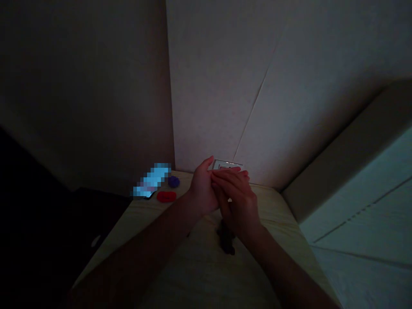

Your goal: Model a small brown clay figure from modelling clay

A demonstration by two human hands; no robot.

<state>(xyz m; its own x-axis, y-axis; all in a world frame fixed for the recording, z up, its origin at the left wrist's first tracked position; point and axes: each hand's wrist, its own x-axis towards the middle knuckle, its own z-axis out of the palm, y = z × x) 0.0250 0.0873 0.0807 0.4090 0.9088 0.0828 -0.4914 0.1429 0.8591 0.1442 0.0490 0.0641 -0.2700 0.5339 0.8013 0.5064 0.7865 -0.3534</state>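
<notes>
My left hand (204, 189) is turned palm up above the table, its thumb out to the side and its fingers stretched out. Across its palm lies my right hand (240, 199), with its fingers bent and their tips close together against the left palm. Whatever may be between the two hands is hidden. Just below them, a dark crumpled lump (226, 238) rests on the table, partly covered by my right wrist. To the left are a smooth red oblong piece (166, 196) and a small blue-purple lump (174, 182).
A phone with a lit, blurred screen (151, 182) stands tilted at the table's back left corner. Behind my hands, a flat pale case (225, 163) sits against the wall (219, 86). The light wooden table (277, 214) borders a pale panel (363, 206) on the right.
</notes>
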